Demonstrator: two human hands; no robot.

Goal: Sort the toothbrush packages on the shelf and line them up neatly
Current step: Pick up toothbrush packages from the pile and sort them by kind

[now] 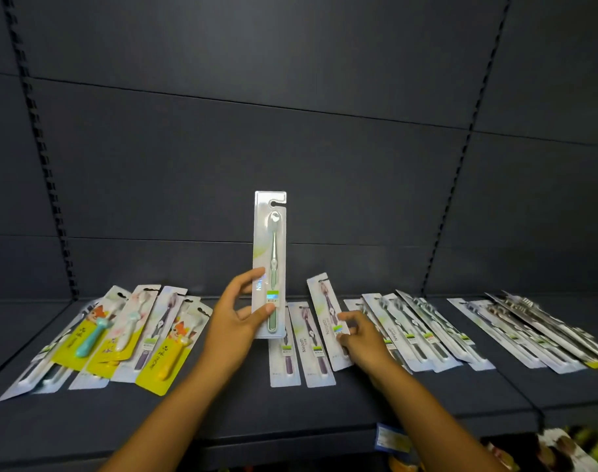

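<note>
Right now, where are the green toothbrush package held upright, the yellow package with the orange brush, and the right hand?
green toothbrush package point(272, 247), head view, upper blister.
yellow package point(169, 356), head view, card middle.
right hand point(360, 335), head view, back of hand.

On the shelf point(290, 417) toothbrush packages lie in three clusters — an overlapping heap point(120, 338) at left, a row point(375, 335) at centre, another heap point(535, 332) at right — while one package point(271, 253) stands upright above them, left of the row.
</note>
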